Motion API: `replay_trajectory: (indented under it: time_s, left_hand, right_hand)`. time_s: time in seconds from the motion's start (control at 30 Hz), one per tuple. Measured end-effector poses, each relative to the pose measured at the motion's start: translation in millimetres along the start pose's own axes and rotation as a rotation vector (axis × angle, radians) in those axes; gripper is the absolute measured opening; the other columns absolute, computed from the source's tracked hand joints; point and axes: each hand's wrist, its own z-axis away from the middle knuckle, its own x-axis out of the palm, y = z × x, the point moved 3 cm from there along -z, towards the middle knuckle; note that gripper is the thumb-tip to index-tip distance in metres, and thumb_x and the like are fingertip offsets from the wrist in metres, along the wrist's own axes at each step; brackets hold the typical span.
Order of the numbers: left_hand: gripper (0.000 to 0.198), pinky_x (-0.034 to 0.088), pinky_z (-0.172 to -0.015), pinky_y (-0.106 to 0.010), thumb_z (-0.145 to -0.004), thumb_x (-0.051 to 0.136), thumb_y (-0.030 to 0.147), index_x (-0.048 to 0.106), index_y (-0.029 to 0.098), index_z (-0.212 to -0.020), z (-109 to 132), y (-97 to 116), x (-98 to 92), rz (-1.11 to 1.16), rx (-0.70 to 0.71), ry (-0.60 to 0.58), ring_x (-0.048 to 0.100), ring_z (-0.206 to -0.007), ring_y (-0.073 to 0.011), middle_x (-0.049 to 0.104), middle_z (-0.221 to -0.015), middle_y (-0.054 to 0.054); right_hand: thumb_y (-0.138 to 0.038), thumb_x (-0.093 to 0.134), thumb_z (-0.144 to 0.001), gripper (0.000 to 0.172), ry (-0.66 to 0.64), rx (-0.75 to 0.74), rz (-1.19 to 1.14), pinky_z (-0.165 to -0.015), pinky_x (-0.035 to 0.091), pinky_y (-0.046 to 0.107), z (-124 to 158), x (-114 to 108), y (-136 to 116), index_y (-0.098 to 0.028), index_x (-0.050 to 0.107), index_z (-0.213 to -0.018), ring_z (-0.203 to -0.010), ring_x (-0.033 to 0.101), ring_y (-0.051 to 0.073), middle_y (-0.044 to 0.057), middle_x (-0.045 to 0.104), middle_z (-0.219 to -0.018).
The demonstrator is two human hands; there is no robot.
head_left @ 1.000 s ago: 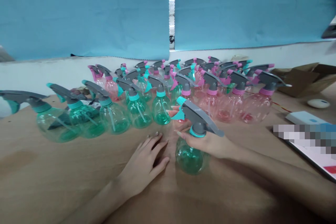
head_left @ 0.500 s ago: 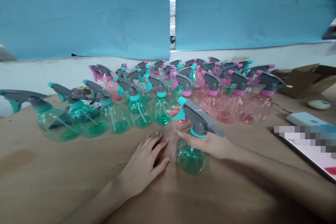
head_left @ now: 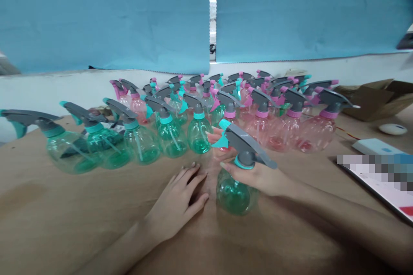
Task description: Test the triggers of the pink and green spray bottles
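Observation:
A clear green spray bottle [head_left: 235,195] with a grey and turquoise spray head stands on the table in front of me, its nozzle pointing left and away. My right hand [head_left: 258,176] is around its neck from the right, the thumb on the near side below the turquoise collar. Its other fingers reach behind the bottle and show partly beyond the trigger. To the left, my left hand [head_left: 179,202] lies palm down on the table [head_left: 97,215] with its fingers spread, apart from the bottle. Green spray bottles [head_left: 172,137] stand in a row beyond it.
Pink spray bottles [head_left: 287,131] continue the row to the right, with several more bottles crowded behind. On the right are an open cardboard box [head_left: 364,101], a white mouse [head_left: 392,129], a white and blue box [head_left: 377,146] and a partly blurred flat screen-like object [head_left: 371,180]. Blue curtains [head_left: 103,17] hang behind.
The fingers of my right hand behind the trigger have shifted slightly. The bottle and my left hand have stayed where they were.

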Motion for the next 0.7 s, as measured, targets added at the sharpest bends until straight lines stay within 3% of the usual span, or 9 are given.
replay_trajectory:
  time_s: [0.17, 0.5, 0.7]
  left_hand:
    - [0.045, 0.031, -0.102, -0.047, -0.092, 0.045, 0.04, 0.04, 0.022, -0.133, -0.1, -1.2, 0.9, 0.007, 0.003, 0.001, 0.036, -0.126, -0.0272, 0.04, -0.138, -0.009]
    - [0.046, 0.031, -0.102, -0.047, -0.092, 0.044, 0.04, 0.039, 0.02, -0.133, -0.3, -0.9, 0.8, 0.015, -0.007, -0.02, 0.035, -0.127, -0.0272, 0.039, -0.139, -0.01]
    - [0.046, 0.029, -0.103, -0.047, -0.092, 0.043, 0.04, 0.039, 0.019, -0.133, -1.5, 0.1, 0.1, 0.008, 0.004, -0.015, 0.035, -0.127, -0.0264, 0.039, -0.139, -0.01]
  right_hand:
    - [-0.022, 0.053, -0.079, 0.054, -0.047, 0.044, -0.046, -0.068, 0.058, 0.037, 2.9, 1.6, 0.4, -0.034, 0.039, -0.131, -0.084, 0.066, 0.022, -0.001, 0.067, -0.1]
    - [-0.021, 0.054, -0.078, 0.055, -0.033, 0.022, -0.093, -0.073, 0.058, 0.035, 1.5, 0.8, -3.0, -0.033, 0.04, -0.13, -0.087, 0.065, 0.019, 0.0, 0.057, -0.123]
    - [-0.019, 0.053, -0.077, 0.046, -0.012, 0.002, -0.131, -0.079, 0.055, 0.033, 0.0, -0.2, -8.9, -0.033, 0.047, -0.121, -0.089, 0.065, 0.018, -0.001, 0.059, -0.118]
